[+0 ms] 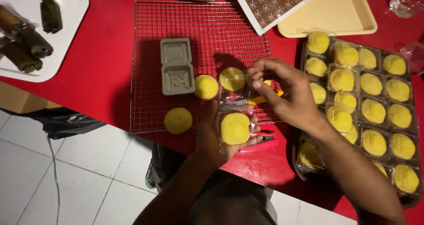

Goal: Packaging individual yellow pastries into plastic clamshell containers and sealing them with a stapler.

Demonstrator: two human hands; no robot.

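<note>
Head view looks down on a red counter (101,70) with a wire cooling rack (198,35) lying across it. The left hand (221,139) sits at the near edge of the rack, palm up, its fingers (254,128) curled around a clear plastic cup holding a round yellow cake (235,128). The right hand (282,94) hovers just beyond it, over the right part of the rack, with thumb and fingertips pinched together on a small yellow piece; exactly what that piece is cannot be told. Under this hand lies a clear plastic lid or tray with another yellow cake (232,79) in it. Two bare yellow cakes rest on the rack, one beside a grey hinged mould (177,66) and one (178,120) nearer the person. A pink-handled tool (260,144) lies on the counter, just under the left hand. To the right stands a large clear tray of packed yellow cakes (375,105), and beyond it a cream tray (335,13). Far left, a white tray (66,13) carries dark wrapped rolls (26,41).
</note>
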